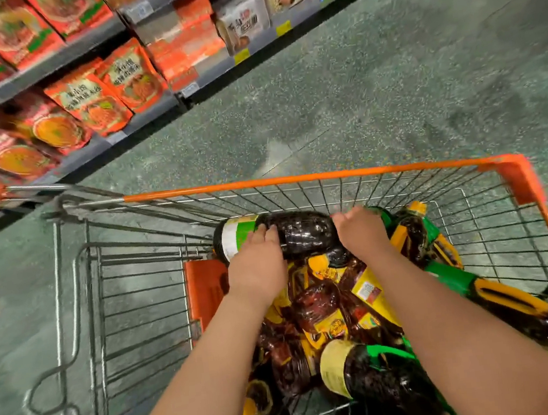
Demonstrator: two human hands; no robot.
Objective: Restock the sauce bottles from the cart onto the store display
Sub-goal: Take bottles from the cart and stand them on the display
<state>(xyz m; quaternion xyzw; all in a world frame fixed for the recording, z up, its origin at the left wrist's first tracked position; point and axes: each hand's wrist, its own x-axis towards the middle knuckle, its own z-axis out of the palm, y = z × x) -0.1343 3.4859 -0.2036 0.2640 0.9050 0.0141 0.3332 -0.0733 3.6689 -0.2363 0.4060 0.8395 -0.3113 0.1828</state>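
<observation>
hands [308, 248] gripping dark bottle [290, 236], cart [330, 175] full of bottles

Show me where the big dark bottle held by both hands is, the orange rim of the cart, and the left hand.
big dark bottle [303, 234], head view, on its dark middle between the hands.
orange rim [296, 179], head view, on the far top bar.
left hand [258, 261], head view, on its back.

shelf packets [93, 98] blurred, print unreadable, bottle pile [331, 317] partly hidden under forearms, cart [296, 179] cut off at bottom edge
</observation>
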